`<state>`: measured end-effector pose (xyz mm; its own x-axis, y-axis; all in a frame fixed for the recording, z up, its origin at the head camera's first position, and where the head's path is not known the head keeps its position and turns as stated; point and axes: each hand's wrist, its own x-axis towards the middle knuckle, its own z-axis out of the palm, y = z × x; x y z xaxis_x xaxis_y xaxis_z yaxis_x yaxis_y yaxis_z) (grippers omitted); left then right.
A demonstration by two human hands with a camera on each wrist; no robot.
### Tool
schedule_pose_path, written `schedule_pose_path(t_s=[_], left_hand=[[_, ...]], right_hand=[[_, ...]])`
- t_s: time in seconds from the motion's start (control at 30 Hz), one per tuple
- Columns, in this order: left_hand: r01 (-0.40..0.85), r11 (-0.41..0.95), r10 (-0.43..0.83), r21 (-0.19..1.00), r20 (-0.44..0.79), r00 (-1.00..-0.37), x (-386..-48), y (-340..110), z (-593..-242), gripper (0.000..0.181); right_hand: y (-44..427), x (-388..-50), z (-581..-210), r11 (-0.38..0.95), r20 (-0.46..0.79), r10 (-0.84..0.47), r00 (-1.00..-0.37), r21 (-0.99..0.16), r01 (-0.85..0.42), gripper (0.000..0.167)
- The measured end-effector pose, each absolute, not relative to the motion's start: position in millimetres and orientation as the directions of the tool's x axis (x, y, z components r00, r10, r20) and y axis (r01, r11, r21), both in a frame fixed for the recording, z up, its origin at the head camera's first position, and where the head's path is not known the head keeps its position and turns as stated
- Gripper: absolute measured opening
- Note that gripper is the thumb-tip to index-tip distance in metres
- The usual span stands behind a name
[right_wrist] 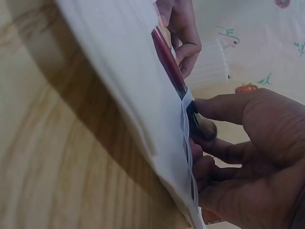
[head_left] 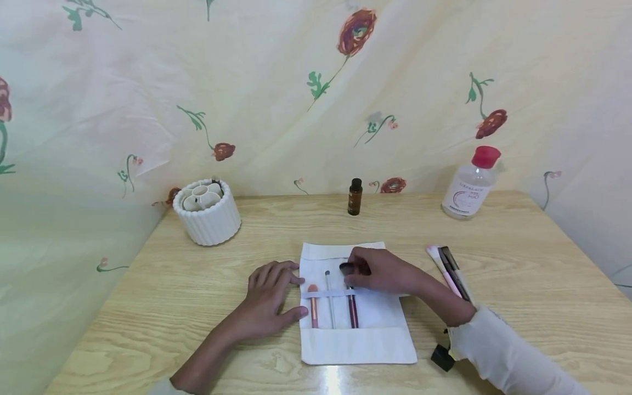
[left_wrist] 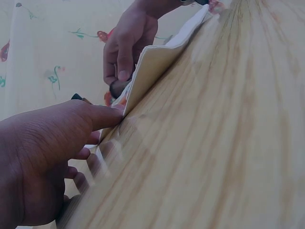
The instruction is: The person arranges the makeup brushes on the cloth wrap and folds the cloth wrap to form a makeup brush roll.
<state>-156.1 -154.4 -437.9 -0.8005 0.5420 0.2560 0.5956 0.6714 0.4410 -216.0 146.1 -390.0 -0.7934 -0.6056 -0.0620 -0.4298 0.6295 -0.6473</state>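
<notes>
A white fabric brush roll (head_left: 380, 315) lies unfolded on the table, with an elastic band (head_left: 321, 294) across it. Under the band sit a pink-handled brush (head_left: 314, 312), a thin pale brush (head_left: 331, 304) and a makeup brush with a dark red handle (head_left: 353, 312). My right hand (head_left: 382, 271) pinches that makeup brush near its dark bristles; in the right wrist view its handle (right_wrist: 169, 59) passes beneath the band. At the roll's left edge rests my left hand (head_left: 264, 307), fingers spread and thumb touching the fabric edge.
More brushes (head_left: 449, 271) lie right of the roll, partly behind my right forearm. A small black object (head_left: 443, 357) is by the sleeve. Farther back stand a white ribbed holder (head_left: 212, 219), a small brown bottle (head_left: 354, 197) and a clear bottle with a red cap (head_left: 469, 189).
</notes>
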Motion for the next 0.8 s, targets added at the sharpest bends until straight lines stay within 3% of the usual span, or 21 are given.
schedule_pose_path(t_s=[0.23,0.37,0.57,0.8], left_hand=[[0.606,0.668,0.546,0.432,0.268,-0.794,-156.8,-154.0,-440.0,0.047],[0.595,0.670,0.547,0.444,0.247,-0.800,-156.4,-153.7,-438.9,0.047],[0.578,0.681,0.545,0.450,0.214,-0.810,-156.7,-153.6,-438.7,0.046],[0.587,0.688,0.549,0.427,0.223,-0.805,-156.5,-156.1,-439.6,0.049]], right_hand=[[150.5,-210.7,-387.6,0.622,-0.040,-0.681,-0.731,-0.559,-0.548,0.008],[161.5,-209.5,-379.2,0.694,-0.025,-0.605,-0.796,-0.506,-0.512,0.006],[204.1,-214.1,-354.4,0.883,-0.025,-0.366,-0.930,-0.326,-0.339,0.015],[252.1,-215.6,-339.8,0.968,-0.206,-0.228,-0.952,-0.153,-0.198,0.025]])
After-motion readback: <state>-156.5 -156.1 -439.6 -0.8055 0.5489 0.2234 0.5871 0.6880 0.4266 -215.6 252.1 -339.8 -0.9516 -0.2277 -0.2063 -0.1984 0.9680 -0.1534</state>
